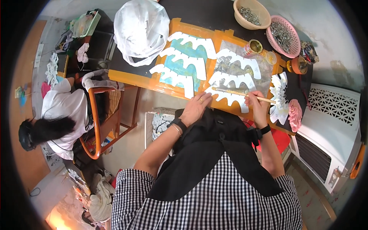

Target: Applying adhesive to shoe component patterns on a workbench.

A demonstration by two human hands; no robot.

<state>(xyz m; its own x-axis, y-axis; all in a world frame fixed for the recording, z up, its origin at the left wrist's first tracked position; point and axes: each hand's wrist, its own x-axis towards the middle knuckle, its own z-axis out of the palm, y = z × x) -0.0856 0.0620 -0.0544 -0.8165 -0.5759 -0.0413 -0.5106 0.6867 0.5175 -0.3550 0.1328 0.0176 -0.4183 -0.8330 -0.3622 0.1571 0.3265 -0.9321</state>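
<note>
My right hand [256, 100] is closed round a paintbrush [237, 92] with a pale wooden handle. The brush lies low across a white scalloped cutout [230, 96] at the table's near edge. Beside that cutout's left end, my left hand [197, 105] rests with its fingers stretched out flat, fingertips touching or nearly touching the piece. Two more white cutouts [239, 61] lie beyond it on a clear, smeared sheet [264, 73]. To the left, three similar cutouts [180, 76] are spread over a teal patch [170, 57] framed with brown tape.
A white plastic bag [141, 32] stands at the far left. An open can [253, 46], a small tub [270, 58], two bowls of metal pieces [252, 14] and piled cutouts [278, 97] sit right. A person [65, 107] sits left by a wooden chair [97, 122].
</note>
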